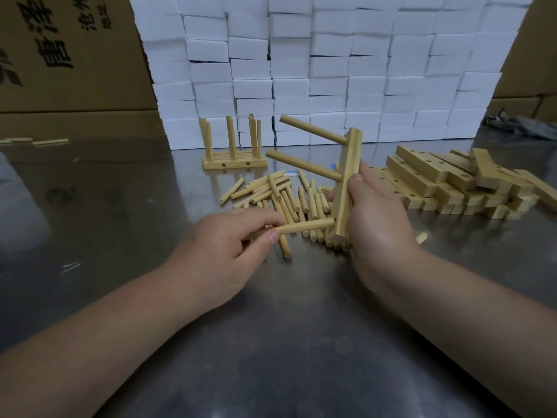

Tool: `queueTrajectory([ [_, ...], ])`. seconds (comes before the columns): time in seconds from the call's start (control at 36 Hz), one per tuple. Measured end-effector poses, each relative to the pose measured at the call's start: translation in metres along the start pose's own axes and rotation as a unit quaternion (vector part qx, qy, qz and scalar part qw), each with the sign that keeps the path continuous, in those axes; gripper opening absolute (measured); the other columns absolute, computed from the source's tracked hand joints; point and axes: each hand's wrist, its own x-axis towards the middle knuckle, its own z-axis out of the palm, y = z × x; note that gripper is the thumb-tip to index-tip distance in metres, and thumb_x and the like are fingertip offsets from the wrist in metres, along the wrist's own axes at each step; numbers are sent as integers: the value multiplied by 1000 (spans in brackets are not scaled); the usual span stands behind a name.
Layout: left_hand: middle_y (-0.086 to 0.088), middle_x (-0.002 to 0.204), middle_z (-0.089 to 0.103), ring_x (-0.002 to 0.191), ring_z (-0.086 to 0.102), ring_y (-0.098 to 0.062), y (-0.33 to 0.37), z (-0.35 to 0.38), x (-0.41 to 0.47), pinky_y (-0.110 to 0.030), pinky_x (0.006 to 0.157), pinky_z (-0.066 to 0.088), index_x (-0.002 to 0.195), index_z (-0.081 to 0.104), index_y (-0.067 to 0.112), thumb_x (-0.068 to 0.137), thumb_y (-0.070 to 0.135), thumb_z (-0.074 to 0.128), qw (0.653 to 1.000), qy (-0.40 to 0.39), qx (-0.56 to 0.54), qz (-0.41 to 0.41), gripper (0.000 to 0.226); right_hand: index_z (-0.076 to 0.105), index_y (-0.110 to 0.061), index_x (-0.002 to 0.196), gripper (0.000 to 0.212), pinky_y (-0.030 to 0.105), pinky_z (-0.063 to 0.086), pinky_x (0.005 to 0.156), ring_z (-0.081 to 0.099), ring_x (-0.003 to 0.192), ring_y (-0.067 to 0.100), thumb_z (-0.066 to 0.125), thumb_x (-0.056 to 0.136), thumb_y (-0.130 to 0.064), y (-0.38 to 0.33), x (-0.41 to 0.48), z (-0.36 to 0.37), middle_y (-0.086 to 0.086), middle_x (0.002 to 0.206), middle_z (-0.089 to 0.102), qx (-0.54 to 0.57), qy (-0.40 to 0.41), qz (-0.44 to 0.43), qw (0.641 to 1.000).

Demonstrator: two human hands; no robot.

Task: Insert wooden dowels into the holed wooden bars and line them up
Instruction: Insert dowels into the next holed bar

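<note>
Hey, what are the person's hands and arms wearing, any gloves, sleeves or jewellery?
Nothing worn shows. The left hand and right hand have no gloves, rings or tape. The left forearm and right forearm are uncovered to the picture's edge: no sleeve, cuff, watch or wristband. The thumbnails in view are short and unpainted.

I cannot tell whether the tip of the dowel (304, 226) sits inside the bar (349, 176) or only touches it, and the dowel's other end is buried in the left hand (229, 239). The fingers of the right hand (376, 218) vanish behind the bar. The pile of bars (452, 182) runs off my right edge, and the cardboard box (60, 55) has its print cut by the left edge
</note>
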Motion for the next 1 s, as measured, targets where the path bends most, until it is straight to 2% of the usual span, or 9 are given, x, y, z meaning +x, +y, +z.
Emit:
queueTrajectory([
  [0.06, 24, 89, 57, 76, 52, 0, 0, 1, 0, -15, 60, 32, 95, 61, 43, 83, 34, 47, 1000, 12, 1, 1, 21, 49, -33, 134, 39, 20, 46, 50, 56, 53, -7, 35, 99, -24, 0, -1, 0, -25, 54, 60, -3, -7, -2, 1000],
  [0.14, 27, 94, 56, 83, 54, 1, 0, 2, 0, -12, 63, 34, 115, 45, 47, 82, 34, 47, 1000, 19, -3, 5, 35, 49, -33, 135, 39, 14, 41, 44, 53, 51, -4, 35, 99, -24, 0, -2, 1, -18, 53, 60, 0, -12, -2, 1000],
  [0.25, 28, 78, 58, 84, 55, 3, -1, 2, -1, -13, 65, 37, 105, 65, 36, 83, 29, 51, 999, 33, -4, 18, 27, 53, -30, 131, 38, 12, 41, 46, 52, 53, -5, 36, 98, -24, 0, -3, 0, -17, 62, 60, -15, -25, -15, 999],
  [0.39, 20, 80, 59, 79, 54, -1, 3, 1, 0, -16, 64, 44, 105, 68, 23, 86, 33, 49, 997, 38, 28, 61, 29, 50, -38, 133, 38, 22, 46, 65, 57, 67, 0, 37, 99, -28, 0, -8, 2, -21, 55, 58, -24, -45, -38, 998],
  [0.44, 20, 77, 56, 77, 52, -1, 5, 1, -1, -18, 65, 43, 104, 68, 21, 85, 35, 44, 996, 34, 29, 72, 34, 50, -38, 132, 37, 22, 46, 61, 55, 63, 3, 38, 99, -27, 1, -10, 3, -19, 55, 59, -20, -49, -42, 998],
  [0.56, 11, 76, 56, 74, 52, -4, 9, 2, -2, -18, 64, 42, 99, 60, 39, 82, 39, 49, 999, 21, 12, 44, 21, 50, -37, 132, 37, 18, 46, 58, 54, 60, 0, 38, 99, -27, 0, -13, 2, -18, 56, 59, -17, -48, -48, 998],
  [0.61, 11, 86, 55, 70, 52, -6, 9, 4, -3, -18, 63, 42, 83, 55, 43, 80, 36, 53, 999, 19, 9, 25, 8, 50, -37, 132, 37, 16, 45, 55, 54, 59, -1, 38, 99, -27, 0, -13, 2, -18, 56, 59, -14, -50, -49, 997],
  [0.83, 18, 82, 55, 66, 48, 0, 13, 2, -2, -11, 59, 37, 70, 50, 43, 81, 35, 48, 1000, 5, 5, 16, 14, 51, -41, 129, 36, 36, 47, 82, 58, 79, 8, 39, 98, -29, 0, -17, 4, -20, 58, 61, -15, -50, -62, 997],
  [1.0, 14, 65, 50, 72, 47, 0, 13, 0, 0, -11, 58, 34, 69, 45, 45, 88, 40, 44, 999, 2, 51, 11, 20, 48, -41, 132, 36, 28, 46, 74, 58, 76, 2, 38, 99, -29, 0, -17, 3, -16, 71, 63, -22, -45, -77, 996],
])
